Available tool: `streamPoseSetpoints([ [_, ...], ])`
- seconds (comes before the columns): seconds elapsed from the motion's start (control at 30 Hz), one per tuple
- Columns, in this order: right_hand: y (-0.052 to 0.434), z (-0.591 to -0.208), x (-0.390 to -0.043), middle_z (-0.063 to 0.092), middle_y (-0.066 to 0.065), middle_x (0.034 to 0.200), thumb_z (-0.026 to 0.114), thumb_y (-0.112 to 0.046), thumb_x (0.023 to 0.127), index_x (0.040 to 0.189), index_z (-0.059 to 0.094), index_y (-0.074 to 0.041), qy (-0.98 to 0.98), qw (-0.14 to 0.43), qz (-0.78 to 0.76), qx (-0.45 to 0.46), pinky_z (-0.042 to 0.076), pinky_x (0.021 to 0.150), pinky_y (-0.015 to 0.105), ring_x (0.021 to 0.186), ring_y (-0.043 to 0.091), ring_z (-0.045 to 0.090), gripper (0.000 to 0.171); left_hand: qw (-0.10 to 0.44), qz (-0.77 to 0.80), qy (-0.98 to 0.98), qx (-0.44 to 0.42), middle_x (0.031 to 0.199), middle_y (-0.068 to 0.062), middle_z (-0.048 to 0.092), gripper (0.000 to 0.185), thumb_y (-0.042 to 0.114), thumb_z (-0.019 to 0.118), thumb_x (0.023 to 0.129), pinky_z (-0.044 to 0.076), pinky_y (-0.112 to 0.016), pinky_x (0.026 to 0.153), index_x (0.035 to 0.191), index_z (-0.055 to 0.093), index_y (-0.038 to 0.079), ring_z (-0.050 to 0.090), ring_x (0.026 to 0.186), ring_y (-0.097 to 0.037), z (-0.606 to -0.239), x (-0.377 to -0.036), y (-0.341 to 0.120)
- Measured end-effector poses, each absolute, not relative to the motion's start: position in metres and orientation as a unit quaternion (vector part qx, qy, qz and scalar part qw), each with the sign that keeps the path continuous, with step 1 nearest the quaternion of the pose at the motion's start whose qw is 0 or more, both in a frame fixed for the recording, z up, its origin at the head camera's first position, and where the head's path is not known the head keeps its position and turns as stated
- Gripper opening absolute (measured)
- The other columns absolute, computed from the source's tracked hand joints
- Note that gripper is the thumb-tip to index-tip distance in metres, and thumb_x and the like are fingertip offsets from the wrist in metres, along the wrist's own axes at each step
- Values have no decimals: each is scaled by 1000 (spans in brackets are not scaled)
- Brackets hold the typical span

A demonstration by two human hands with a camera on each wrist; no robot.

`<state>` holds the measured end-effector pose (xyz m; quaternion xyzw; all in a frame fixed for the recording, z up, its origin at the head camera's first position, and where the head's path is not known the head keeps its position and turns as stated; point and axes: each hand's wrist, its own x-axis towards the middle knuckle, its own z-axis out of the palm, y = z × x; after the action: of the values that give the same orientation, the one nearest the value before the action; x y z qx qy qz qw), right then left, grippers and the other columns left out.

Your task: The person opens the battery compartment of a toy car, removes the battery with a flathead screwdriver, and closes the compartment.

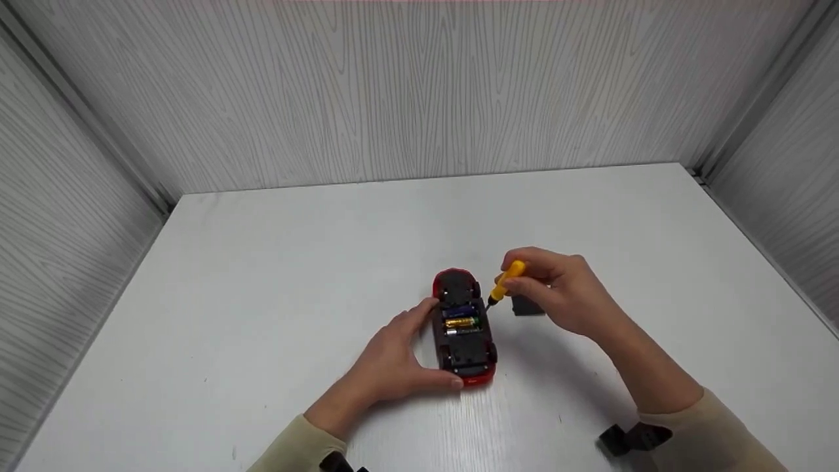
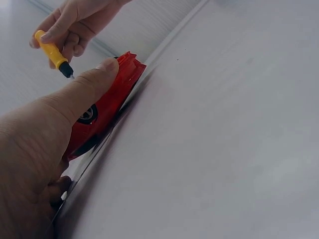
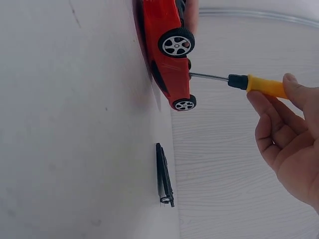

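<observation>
A red toy car (image 1: pixel 470 347) lies upside down on the table, its black underside up. Several batteries (image 1: pixel 461 322) show in its open compartment, one blue-wrapped and one gold. My left hand (image 1: pixel 393 364) holds the car, thumb at the near end and fingers along the left side. In my right hand (image 1: pixel 557 288), thumb and fingers pinch the yellow handle of a screwdriver (image 1: pixel 507 282). Its metal shaft slants down to the car's right edge beside the batteries; in the right wrist view the screwdriver (image 3: pixel 266 86) has its tip right at the underside.
A flat black cover (image 1: pixel 526 306) lies on the white table (image 1: pixel 295 262) just right of the car, partly hidden behind my right hand. Wood-grained panels (image 1: pixel 419 92) stand at the back and both sides. Black straps with small devices sit at both wrists.
</observation>
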<state>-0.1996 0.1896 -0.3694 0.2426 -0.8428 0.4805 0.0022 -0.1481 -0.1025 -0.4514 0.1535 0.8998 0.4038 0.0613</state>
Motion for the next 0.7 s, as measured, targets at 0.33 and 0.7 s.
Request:
streamPoseSetpoints([
  [0.33,202,-379,-219,79,8,110,71,-18,104,120,66,-11,-812,-54,543,206,62,87,36,95,27,79,18,48,409,897,157,155,-4,54,126,74,93,59,40,-52,116,165,38,33,48,143,-25,-454,-148,-105],
  [0.7,214,-394,-228,77,17,114,66,-23,107,126,61,-5,-775,-78,606,161,60,92,35,100,32,77,26,43,410,897,159,154,-7,55,127,73,93,58,40,-50,116,165,38,30,50,141,-24,-453,-148,-103],
])
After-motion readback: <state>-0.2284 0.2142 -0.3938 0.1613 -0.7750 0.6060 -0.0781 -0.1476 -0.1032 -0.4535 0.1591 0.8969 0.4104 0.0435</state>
